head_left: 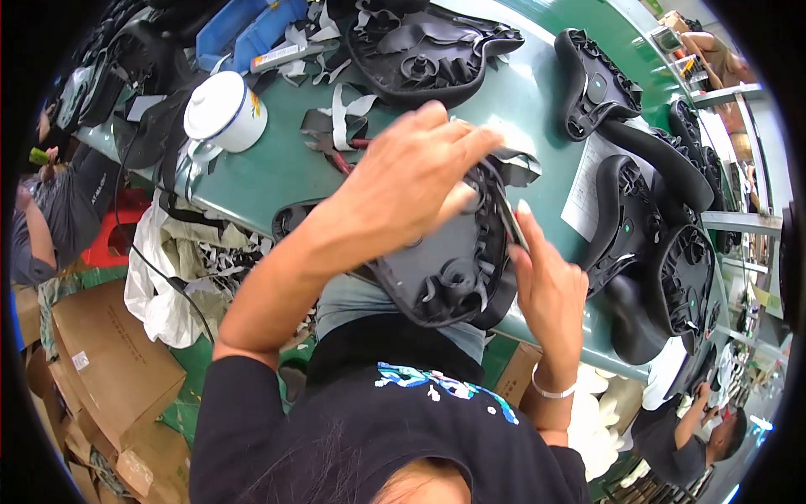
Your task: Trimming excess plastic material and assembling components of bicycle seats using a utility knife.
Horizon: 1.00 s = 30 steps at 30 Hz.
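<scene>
An upside-down black bicycle saddle (449, 248) rests at the table's near edge, partly over my lap, its cover gathered in folds around the underside rim. My left hand (411, 181) is bent over its far side, fingers curled and blurred by motion; what they grip is hidden. Beside those fingers a loose dark strip (519, 168) sticks out. At the saddle's right edge my right hand (546, 281) pinches a thin metal tool (510, 223) along the rim; its exact kind is unclear. Red-handled pliers (336, 158) lie beyond my left wrist, partly covered.
Another upturned saddle (428, 55) lies at the far side, with several more at right over a paper sheet (588, 189). A white lidded enamel mug (225, 112), fabric scraps (348, 113) and a blue bin (248, 34) occupy the left. Cardboard boxes (117, 361) stand on the floor.
</scene>
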Each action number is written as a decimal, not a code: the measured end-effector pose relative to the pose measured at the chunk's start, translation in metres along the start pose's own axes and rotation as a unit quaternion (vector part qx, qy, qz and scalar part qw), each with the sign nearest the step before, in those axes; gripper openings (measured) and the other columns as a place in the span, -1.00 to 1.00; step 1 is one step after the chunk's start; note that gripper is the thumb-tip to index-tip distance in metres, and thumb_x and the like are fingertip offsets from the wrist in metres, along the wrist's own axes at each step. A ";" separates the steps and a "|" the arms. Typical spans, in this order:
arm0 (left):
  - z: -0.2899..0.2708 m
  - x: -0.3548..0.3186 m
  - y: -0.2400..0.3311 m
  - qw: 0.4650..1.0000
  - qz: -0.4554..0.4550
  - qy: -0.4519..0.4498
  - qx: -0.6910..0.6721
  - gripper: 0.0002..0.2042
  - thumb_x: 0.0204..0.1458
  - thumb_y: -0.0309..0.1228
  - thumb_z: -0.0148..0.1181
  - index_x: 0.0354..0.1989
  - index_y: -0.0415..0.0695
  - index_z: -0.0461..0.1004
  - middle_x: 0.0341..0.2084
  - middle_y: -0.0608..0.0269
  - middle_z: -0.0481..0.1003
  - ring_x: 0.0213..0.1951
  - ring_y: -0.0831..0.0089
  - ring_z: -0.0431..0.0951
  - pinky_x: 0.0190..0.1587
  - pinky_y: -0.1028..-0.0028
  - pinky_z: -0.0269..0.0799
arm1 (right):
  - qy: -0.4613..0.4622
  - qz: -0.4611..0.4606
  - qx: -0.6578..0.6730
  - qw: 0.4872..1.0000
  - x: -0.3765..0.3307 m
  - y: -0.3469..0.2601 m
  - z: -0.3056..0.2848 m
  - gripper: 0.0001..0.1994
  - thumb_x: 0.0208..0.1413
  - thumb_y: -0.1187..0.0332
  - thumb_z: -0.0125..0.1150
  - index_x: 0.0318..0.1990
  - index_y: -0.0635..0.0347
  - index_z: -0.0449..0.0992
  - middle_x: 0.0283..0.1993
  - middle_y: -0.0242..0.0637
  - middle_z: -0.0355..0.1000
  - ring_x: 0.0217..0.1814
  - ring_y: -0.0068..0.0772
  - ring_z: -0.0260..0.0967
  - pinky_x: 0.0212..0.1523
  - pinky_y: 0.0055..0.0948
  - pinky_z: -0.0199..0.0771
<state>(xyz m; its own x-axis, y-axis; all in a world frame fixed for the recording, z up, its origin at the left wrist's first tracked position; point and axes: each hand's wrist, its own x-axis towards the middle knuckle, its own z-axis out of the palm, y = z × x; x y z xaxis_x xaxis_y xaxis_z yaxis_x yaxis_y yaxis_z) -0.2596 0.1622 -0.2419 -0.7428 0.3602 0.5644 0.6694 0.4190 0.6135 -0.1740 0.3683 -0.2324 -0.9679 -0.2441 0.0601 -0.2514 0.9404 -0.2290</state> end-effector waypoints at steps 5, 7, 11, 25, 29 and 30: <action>0.003 0.004 -0.021 0.984 -0.086 0.117 0.104 -0.81 -0.26 -0.36 0.32 -0.72 -0.17 0.48 -0.66 0.22 0.38 -0.45 0.30 0.37 -0.32 0.33 0.28 | -0.038 0.016 -0.044 0.998 -0.030 -0.014 -0.006 -0.47 0.14 0.26 0.07 0.28 0.03 0.18 -0.61 -0.21 0.34 -0.70 -0.13 0.30 -0.69 -0.22 0.21; -0.002 0.002 -0.024 0.963 -0.212 0.169 -0.014 -0.79 -0.20 -0.34 0.36 -0.67 -0.21 0.53 -0.62 0.23 0.44 -0.45 0.34 0.43 -0.31 0.37 0.31 | -0.058 0.019 -0.044 0.997 -0.047 -0.013 -0.010 -0.46 0.13 0.23 0.09 0.28 0.06 0.20 -0.63 -0.20 0.34 -0.71 -0.17 0.30 -0.69 -0.23 0.20; -0.007 0.004 -0.008 0.864 -0.320 0.147 -0.359 -0.89 -0.03 -0.39 0.26 -0.42 -0.15 0.60 -0.43 0.20 0.56 -0.25 0.36 0.53 -0.15 0.42 0.38 | -0.015 -0.070 -0.079 0.994 0.000 0.012 -0.020 -0.52 0.10 0.21 0.14 0.22 -0.15 0.29 -0.64 -0.30 0.32 -0.71 -0.23 0.30 -0.68 -0.27 0.23; -0.014 -0.021 -0.017 0.874 -0.275 0.357 -0.182 -0.69 0.10 -0.35 0.10 -0.65 -0.25 0.46 -0.65 0.23 0.50 -0.39 0.43 0.45 -0.28 0.44 0.27 | -0.073 -0.152 -0.037 0.985 0.034 0.021 -0.030 -0.50 0.05 0.29 0.18 0.21 -0.06 0.32 -0.63 -0.27 0.25 -0.65 -0.20 0.27 -0.59 -0.30 0.20; -0.042 -0.033 -0.039 0.807 -0.288 0.391 -0.337 -0.46 0.25 -0.10 -0.15 -0.60 -0.30 0.49 -0.57 0.06 0.53 -0.39 0.35 0.51 -0.15 0.41 0.35 | -0.110 -0.091 -0.046 0.989 -0.011 0.024 -0.043 -0.53 0.05 0.30 0.17 0.18 -0.04 0.37 -0.67 -0.27 0.26 -0.66 -0.22 0.28 -0.60 -0.30 0.18; -0.037 -0.028 -0.035 0.771 -0.306 0.357 -0.430 -0.45 0.26 -0.08 -0.22 -0.50 -0.32 0.51 -0.49 0.01 0.55 -0.32 0.29 0.52 -0.07 0.39 0.32 | -0.108 -0.075 -0.060 0.990 -0.016 0.019 -0.045 -0.54 0.05 0.26 0.17 0.16 -0.12 0.39 -0.68 -0.30 0.21 -0.68 -0.22 0.24 -0.60 -0.30 0.18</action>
<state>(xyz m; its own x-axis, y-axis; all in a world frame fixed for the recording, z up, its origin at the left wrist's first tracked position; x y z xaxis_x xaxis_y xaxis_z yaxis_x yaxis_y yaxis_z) -0.2615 0.1063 -0.2589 -0.9311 -0.3648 -0.0051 0.1873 -0.4899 0.8515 -0.1637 0.4005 -0.1945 -0.9007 -0.4153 -0.1279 -0.4022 0.9082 -0.1160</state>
